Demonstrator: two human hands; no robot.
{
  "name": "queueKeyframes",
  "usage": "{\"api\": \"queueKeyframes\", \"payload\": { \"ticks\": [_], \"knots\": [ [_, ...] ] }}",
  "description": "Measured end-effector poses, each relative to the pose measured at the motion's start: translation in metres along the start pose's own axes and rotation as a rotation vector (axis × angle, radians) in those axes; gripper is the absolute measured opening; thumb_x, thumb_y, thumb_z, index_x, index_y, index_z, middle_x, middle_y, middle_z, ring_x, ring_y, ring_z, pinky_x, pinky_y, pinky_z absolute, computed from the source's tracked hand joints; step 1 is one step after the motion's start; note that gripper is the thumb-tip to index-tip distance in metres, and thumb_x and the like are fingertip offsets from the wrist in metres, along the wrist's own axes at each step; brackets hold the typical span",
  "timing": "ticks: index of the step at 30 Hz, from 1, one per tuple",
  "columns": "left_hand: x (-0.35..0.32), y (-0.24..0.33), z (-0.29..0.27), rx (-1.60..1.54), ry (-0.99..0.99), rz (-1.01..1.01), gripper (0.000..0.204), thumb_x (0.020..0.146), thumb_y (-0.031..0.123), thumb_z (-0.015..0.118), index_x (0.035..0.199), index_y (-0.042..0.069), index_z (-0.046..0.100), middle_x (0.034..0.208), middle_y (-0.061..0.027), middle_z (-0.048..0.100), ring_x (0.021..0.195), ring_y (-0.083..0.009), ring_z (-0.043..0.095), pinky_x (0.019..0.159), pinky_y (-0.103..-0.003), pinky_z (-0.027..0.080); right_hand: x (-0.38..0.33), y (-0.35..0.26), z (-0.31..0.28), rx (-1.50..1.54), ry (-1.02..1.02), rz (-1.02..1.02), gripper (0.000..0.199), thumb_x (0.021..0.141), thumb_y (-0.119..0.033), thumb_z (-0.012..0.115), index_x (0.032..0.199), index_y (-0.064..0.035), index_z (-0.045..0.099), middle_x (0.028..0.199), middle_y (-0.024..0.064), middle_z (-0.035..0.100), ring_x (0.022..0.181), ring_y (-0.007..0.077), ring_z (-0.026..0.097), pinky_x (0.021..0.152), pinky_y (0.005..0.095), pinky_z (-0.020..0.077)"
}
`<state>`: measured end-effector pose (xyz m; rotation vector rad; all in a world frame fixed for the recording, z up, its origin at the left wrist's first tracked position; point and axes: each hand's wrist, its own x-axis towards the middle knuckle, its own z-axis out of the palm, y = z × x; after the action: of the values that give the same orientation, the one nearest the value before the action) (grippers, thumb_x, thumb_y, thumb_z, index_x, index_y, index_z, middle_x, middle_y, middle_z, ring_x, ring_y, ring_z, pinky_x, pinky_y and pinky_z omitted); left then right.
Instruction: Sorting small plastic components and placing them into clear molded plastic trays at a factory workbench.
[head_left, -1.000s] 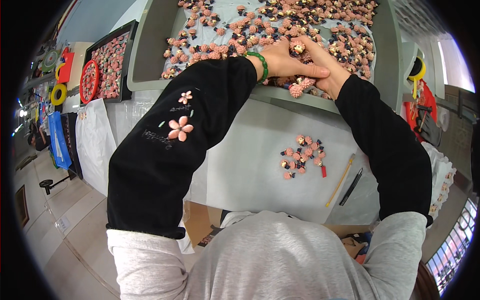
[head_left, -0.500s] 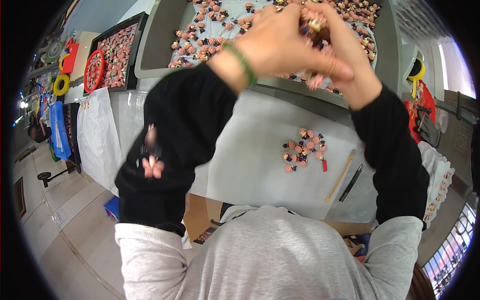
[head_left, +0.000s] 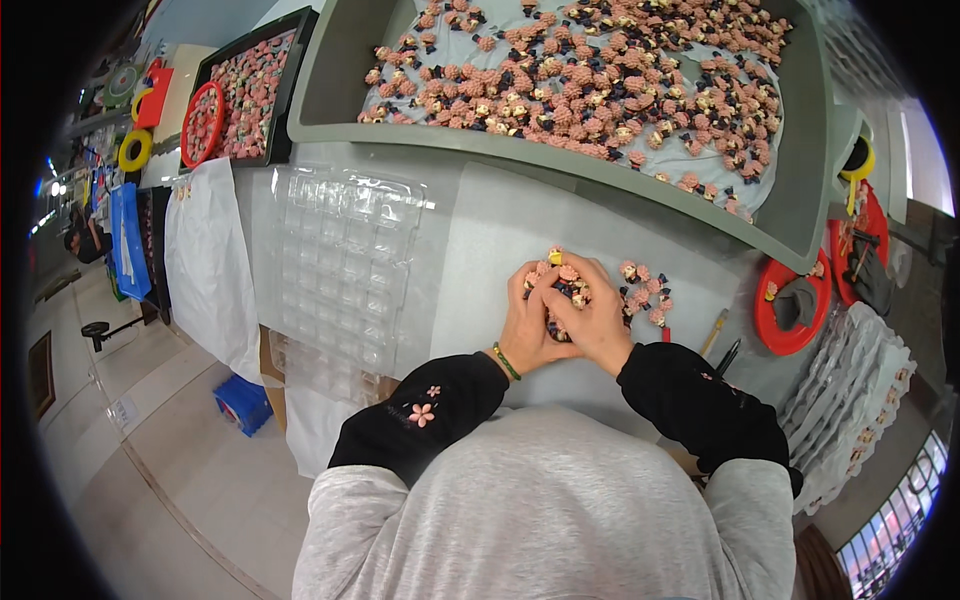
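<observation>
My left hand [head_left: 522, 326] and my right hand [head_left: 602, 318] are cupped together low over the white sheet [head_left: 470, 270]. Between them they hold a cluster of small pink-and-navy figurines [head_left: 572, 288], with one yellow bit showing at the top. Fingers cover much of this cluster, so I cannot tell whether its lower pieces rest on the sheet. Just right of my right hand lie several loose figurines [head_left: 645, 285] of the same kind. Beyond my hands stands a large grey-green tray [head_left: 450, 143], with many more figurines on its pale lining.
An empty clear plastic compartment tray [head_left: 345, 262] lies to the left. On the right are a brush [head_left: 715, 330], a black pen [head_left: 731, 353] and a red round basket [head_left: 768, 335]. A black tray [head_left: 283, 125] with pink pieces sits at the far left.
Both hands have come down from the large tray to the sheet, bringing figurines with them. My view has shifted, and the clear compartment tray now shows at the left.
</observation>
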<state>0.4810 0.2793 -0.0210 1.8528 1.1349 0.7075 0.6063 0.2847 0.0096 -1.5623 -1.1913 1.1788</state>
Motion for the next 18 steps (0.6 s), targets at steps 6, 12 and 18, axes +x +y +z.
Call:
{"api": "queueKeyframes", "payload": {
  "ticks": [6, 12, 18],
  "knots": [
    [0.000, 0.007, -0.023, 0.192, -0.126, 0.003, 0.092, 0.050, 0.038, 0.077, 0.125, 0.008, 0.033, 0.128, -0.0251, 0.021, 0.113, -0.0411, 0.029, 0.091, -0.046, 0.026, -0.003, -0.015, -0.011, -0.401, -0.197, 0.061, 0.043, 0.075, -0.018, 0.056, 0.112, -0.0015, 0.044, 0.104, 0.0159, 0.047, 0.099, 0.0307, 0.045, 0.084, 0.0373, 0.0365],
    [0.016, 0.027, -0.070, 0.240, -0.235, 0.037, 0.074, 0.052, 0.048, 0.074, 0.113, 0.013, 0.050, 0.132, -0.0290, 0.014, 0.119, -0.0450, 0.023, 0.088, -0.047, 0.029, -0.002, -0.057, -0.039, -0.767, -0.524, 0.083, 0.065, 0.073, -0.028, 0.058, 0.128, -0.0095, 0.029, 0.125, 0.0318, 0.023, 0.112, 0.0449, 0.031, 0.091, 0.0449, 0.0337],
    [0.072, 0.029, -0.104, 0.309, -0.290, 0.302, 0.034, 0.066, 0.024, 0.068, 0.093, 0.008, 0.059, 0.112, -0.0149, 0.047, 0.111, -0.0354, 0.038, 0.085, -0.045, 0.034, 0.029, -0.105, -0.074, -0.781, -0.597, -0.182, 0.054, 0.074, -0.022, 0.060, 0.123, -0.0125, 0.039, 0.112, 0.0190, 0.048, 0.094, 0.0326, 0.054, 0.069, 0.0384, 0.0480]
  ]
}}
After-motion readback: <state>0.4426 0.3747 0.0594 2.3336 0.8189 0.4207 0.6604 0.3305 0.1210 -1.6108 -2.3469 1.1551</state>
